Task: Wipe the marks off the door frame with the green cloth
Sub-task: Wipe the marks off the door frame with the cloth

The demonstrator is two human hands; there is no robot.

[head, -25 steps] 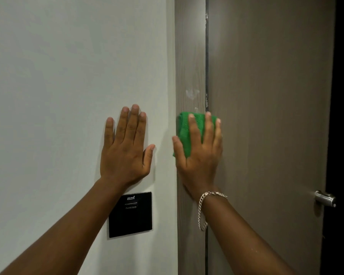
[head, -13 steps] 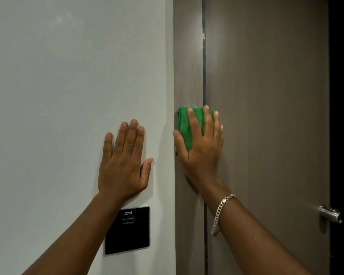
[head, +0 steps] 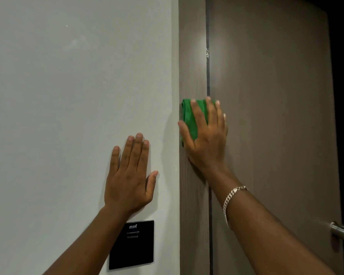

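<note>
While right hand (head: 207,143) presses green cloth (head: 191,118), door frame (head: 193,56) marked.

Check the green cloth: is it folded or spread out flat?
Folded. The green cloth shows stacked layers along its left edge, a compact pad pressed flat under the right hand on the door frame.

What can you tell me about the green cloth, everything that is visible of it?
The green cloth is bright green and looks soft, like microfibre, folded into a thick pad with layered edges showing on its left side. It lies flat against the brown wood-grain door frame, at the height of the wall's middle. The right hand presses on it with spread fingers and covers most of it, so only its top and left parts show. Nothing else touches it.
</note>
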